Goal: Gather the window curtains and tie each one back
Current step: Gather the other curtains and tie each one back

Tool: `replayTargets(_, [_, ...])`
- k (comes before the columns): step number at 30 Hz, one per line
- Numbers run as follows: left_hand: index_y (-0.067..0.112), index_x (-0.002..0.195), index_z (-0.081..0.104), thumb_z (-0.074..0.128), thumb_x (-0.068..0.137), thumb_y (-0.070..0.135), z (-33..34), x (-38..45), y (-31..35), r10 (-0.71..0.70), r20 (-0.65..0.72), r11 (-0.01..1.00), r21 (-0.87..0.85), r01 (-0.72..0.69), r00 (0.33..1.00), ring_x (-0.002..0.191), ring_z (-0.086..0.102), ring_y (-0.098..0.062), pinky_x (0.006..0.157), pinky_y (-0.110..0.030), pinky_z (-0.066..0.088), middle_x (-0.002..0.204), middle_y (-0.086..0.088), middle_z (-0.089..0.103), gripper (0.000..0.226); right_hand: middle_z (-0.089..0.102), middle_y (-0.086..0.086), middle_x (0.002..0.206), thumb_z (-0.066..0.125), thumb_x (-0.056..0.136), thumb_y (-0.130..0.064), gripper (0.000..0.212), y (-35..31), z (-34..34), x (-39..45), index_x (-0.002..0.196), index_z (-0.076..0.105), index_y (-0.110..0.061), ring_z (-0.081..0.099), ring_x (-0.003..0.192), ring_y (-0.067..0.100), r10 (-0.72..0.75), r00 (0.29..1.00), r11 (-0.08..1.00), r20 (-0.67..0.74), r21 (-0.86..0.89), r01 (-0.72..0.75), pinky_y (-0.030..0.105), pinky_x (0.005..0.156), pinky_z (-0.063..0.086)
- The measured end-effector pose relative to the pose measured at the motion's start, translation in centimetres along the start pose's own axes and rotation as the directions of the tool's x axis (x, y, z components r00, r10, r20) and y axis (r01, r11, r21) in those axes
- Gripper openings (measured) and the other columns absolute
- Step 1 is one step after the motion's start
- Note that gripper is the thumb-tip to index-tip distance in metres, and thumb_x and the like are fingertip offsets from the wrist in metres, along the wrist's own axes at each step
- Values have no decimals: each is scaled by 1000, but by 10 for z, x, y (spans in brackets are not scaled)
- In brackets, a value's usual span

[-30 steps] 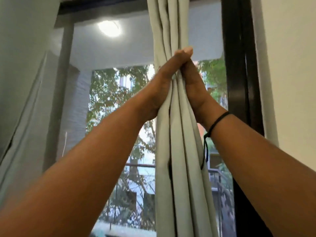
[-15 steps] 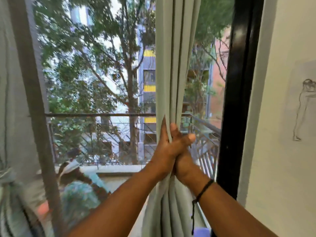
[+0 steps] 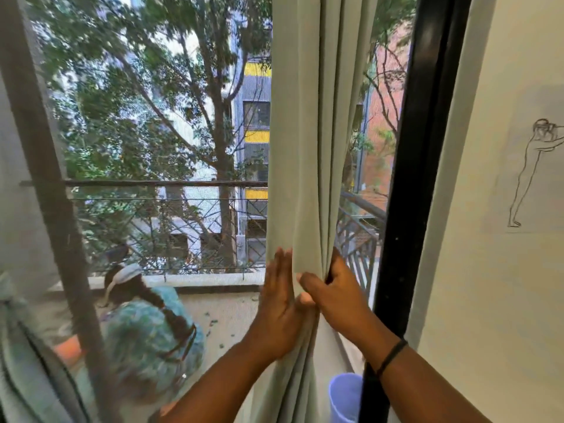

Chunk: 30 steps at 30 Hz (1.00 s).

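The pale green curtain [image 3: 308, 148] hangs gathered in vertical folds, long axis straight up and down, just left of the black window frame [image 3: 409, 178]. The left hand [image 3: 279, 303] presses flat-fingered against its left side; the right hand [image 3: 335, 296] grasps the folds, thumb across the front.

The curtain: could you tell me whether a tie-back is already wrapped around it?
No, the curtain hangs gathered only between the left hand and right hand, with no tie on it.

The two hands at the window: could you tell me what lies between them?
The gathered curtain lies between left hand and right hand, per the head view.
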<state>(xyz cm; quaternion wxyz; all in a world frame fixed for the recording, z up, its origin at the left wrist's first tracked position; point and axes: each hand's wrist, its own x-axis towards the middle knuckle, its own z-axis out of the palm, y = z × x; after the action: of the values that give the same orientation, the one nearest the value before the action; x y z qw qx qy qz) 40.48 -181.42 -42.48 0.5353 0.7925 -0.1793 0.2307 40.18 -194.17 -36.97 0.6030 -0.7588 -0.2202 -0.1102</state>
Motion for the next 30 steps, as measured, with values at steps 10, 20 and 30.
replayTargets(10, [26, 142, 29, 50, 61, 82, -8, 67, 31, -129, -240, 930, -365, 34, 962, 111, 57, 4, 92, -23, 50, 130, 12, 52, 100, 74, 2, 99, 84, 54, -19, 55, 7, -46, 12, 106, 68, -8, 69, 91, 19, 70, 951, 938, 300, 306, -166, 28, 77, 55])
replayTargets(20, [8, 108, 63, 92, 26, 51, 20, 91, 40, -218, 166, 800, -535, 274, 962, 78, 72, -20, 64, -29, 57, 89, -5, 75, 97, 69, 23, 98, 62, 53, 1, 55, 34, -105, 28, 108, 62, 8, 67, 86, 37, 226, 919, 715, 322, 586, -381, 46, 77, 56])
replayTargets(30, [22, 109, 60, 81, 70, 34, 38, 88, 59, -201, -273, 965, 110, 238, 941, 82, 61, -5, 70, -18, 48, 96, 8, 63, 46, 64, -20, 88, 71, 81, -30, 29, 22, -102, 22, 107, 59, -29, 65, 83, 3, -7, 995, 972, -101, -236, -17, 20, 71, 53])
